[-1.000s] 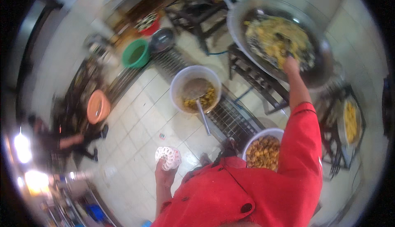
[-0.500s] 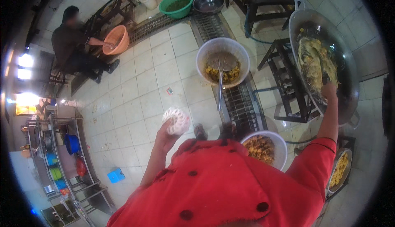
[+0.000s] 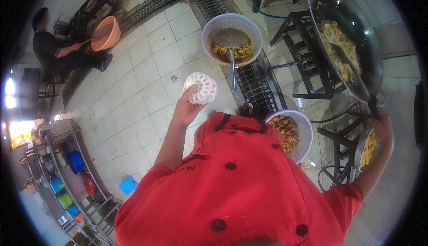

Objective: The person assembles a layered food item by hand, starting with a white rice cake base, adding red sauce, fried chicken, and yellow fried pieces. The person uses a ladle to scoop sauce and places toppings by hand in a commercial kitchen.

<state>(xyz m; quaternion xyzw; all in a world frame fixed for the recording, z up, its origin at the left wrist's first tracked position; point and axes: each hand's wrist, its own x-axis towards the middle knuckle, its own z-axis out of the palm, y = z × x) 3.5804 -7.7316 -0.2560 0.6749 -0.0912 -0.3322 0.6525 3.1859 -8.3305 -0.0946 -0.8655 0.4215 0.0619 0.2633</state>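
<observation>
My left hand (image 3: pixel 189 107) is closed around a white foam fruit net (image 3: pixel 203 90), held out over the floor tiles; specks of red show through its mesh, but what is inside is hidden. My right hand (image 3: pixel 382 123) grips the dark handle of a long spatula (image 3: pixel 356 74), just outside the near rim of a big wok (image 3: pixel 374 36). The spatula's shaft slants over that rim, and its head lies among pale yellow frying food (image 3: pixel 338 41) in dark oil.
The wok is beside a dark metal stand (image 3: pixel 307 54). A white basin (image 3: pixel 206 45) with yellow pieces and a skimmer (image 3: pixel 232 63) sits by the floor grate (image 3: pixel 258 87). Another basin (image 3: pixel 305 134) holds browned pieces. Far left, a person (image 3: pixel 51 45) sits by an orange tub (image 3: pixel 107 34).
My right hand has drawn back from over the wok toward its near rim, still on the spatula. My left hand has risen forward with the foam net. The whole view has shifted.
</observation>
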